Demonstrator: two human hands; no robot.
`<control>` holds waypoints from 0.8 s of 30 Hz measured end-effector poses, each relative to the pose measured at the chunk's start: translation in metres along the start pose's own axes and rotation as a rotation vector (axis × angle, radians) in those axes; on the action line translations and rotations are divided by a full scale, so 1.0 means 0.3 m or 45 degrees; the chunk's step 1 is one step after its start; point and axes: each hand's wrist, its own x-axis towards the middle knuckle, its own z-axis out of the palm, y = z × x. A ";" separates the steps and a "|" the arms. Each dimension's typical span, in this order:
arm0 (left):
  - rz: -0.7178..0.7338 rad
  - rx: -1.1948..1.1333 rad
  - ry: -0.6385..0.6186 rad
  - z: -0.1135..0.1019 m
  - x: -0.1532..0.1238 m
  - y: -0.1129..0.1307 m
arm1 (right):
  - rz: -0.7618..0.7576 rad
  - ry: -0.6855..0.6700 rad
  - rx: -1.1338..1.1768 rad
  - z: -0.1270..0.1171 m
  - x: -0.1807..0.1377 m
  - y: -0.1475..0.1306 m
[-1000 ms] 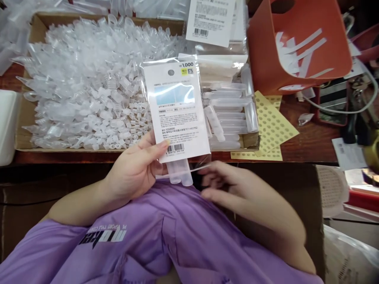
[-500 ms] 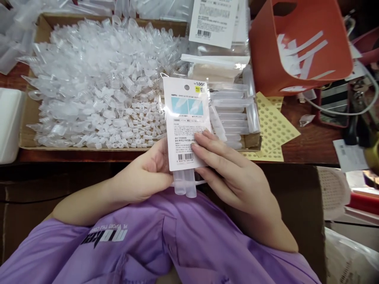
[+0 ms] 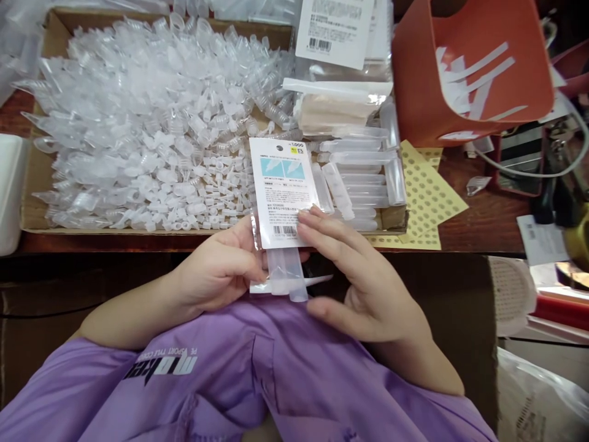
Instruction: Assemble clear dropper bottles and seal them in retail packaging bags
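Note:
Both hands hold one clear plastic packet (image 3: pixel 283 193) with a white printed label card, over the table's front edge. My left hand (image 3: pixel 219 270) pinches the packet's lower left edge. My right hand (image 3: pixel 363 279) has its fingertips pressed on the card's lower right, near the barcode. Two clear tubes (image 3: pixel 289 276) stick out of the packet's open bottom end, with the flap and a thin strip trailing right. Behind the packet lies a cardboard tray (image 3: pixel 32 215) heaped with several clear plastic tips and caps (image 3: pixel 147 123).
Clear tubes (image 3: pixel 363 178) are stacked at the tray's right end, with more label cards and bags (image 3: pixel 338 37) behind. An orange bin (image 3: pixel 464 61) holding white strips stands at right, over yellow dotted sheets (image 3: pixel 426 196). A white box (image 3: pixel 9 190) sits at far left. Cables and clutter fill the right edge.
The packet has dropped lower and moved right, towards my body. My right hand came up from below to press on the card, and the tubes now stick out further at the bottom.

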 end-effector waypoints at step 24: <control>-0.011 0.265 -0.478 0.002 -0.019 -0.070 | 0.205 0.556 -0.415 0.079 -0.028 -0.055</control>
